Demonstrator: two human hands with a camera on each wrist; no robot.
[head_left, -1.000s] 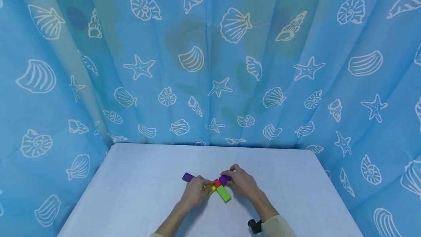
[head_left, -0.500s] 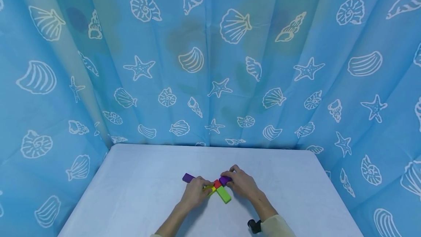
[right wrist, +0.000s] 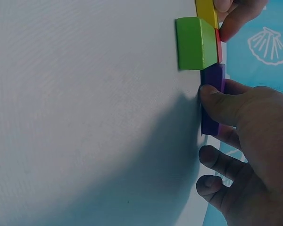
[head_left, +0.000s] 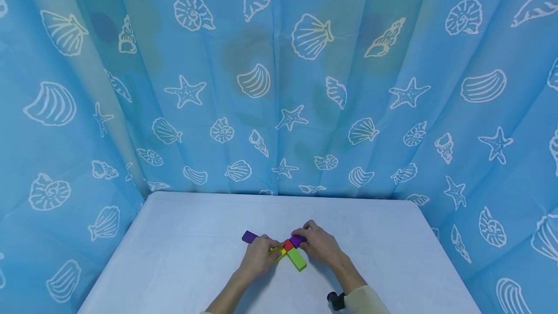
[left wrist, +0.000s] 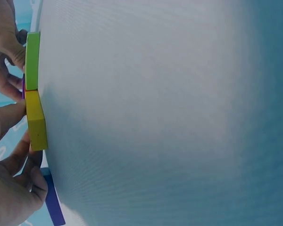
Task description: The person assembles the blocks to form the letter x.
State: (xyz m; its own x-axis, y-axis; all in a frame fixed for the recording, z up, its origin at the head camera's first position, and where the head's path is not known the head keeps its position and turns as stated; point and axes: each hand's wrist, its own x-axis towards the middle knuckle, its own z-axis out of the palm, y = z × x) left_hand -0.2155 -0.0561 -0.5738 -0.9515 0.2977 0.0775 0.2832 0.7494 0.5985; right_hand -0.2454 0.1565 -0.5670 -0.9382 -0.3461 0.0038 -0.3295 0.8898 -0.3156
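Note:
Coloured blocks lie joined on the white table. My left hand (head_left: 258, 256) pinches the yellow block (left wrist: 36, 123) between thumb and fingers. The yellow block's end meets the small red block (head_left: 288, 244). My right hand (head_left: 322, 246) grips a purple block (right wrist: 212, 101), thumb on its near side and fingers behind. That block's end is against the red one. A green block (head_left: 297, 259) runs from the red block towards me, and neither hand holds it. Another purple block (head_left: 249, 236) lies just left of my left hand, partly hidden by it in the head view.
The white table (head_left: 192, 227) has its far edge against a blue shell-patterned curtain (head_left: 279, 81), which also hangs at both sides. A small black object (head_left: 335, 300) sits at the right wrist, by the sleeve (head_left: 365, 300).
Both hands keep their places on the blocks. The right hand's purple block has turned very slightly. The whole head view has shifted down a little.

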